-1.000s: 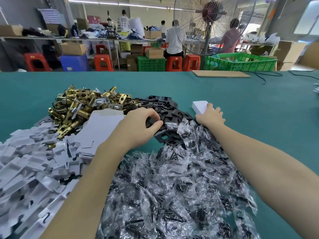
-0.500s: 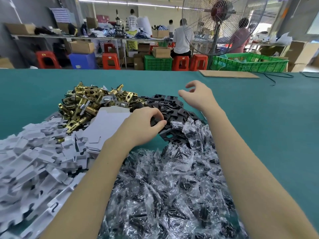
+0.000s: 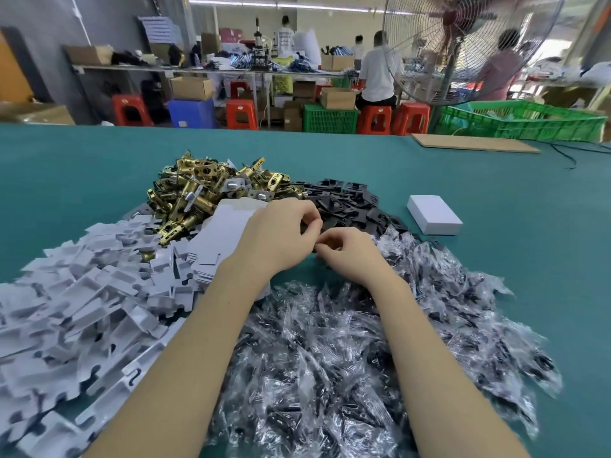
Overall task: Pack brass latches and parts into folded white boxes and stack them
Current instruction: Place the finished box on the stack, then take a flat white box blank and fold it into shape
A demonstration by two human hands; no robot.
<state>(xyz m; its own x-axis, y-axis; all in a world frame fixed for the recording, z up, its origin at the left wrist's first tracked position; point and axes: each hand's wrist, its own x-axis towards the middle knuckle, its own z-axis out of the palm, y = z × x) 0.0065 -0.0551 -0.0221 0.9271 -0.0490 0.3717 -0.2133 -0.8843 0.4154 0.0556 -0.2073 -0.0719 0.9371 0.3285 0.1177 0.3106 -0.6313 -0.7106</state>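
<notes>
Brass latches: the heap of shiny brass tubular latches with silver bolts (image 3: 211,190) lies upper centre-left of the frame on the teal felt table (image 3: 496,200). By the look of it they are heavy, rigid and slick; the barrel seems the surest place to grip, not the thin faceplate.
Black plates: the flat black metal plates (image 3: 350,206) sit just right of the latches, centre frame. Thin and stiff, they are probably best lifted by an edge.
Screw bags: the crinkled clear plastic bags of dark small parts (image 3: 347,352) fill the lower centre; light, slippery, easy to pinch at a corner.
Box blanks: the unfolded white card box blanks (image 3: 72,309) spread over the lower left; light, bendable, likely to crease.
Packed box: one closed white cardboard box (image 3: 433,219) stands alone at centre right, apart from the piles.
Left hand: the left hand (image 3: 281,236) is curled over the plates' near edge, fingertips pinched together.
Right hand: the right hand (image 3: 350,256) is curled, fingertips touching the left's.
Hidden: whatever is pinched lies behind the fingers, so I cannot tell what either hand holds. The bags' contents are blurred; the blanks run off the left edge.
</notes>
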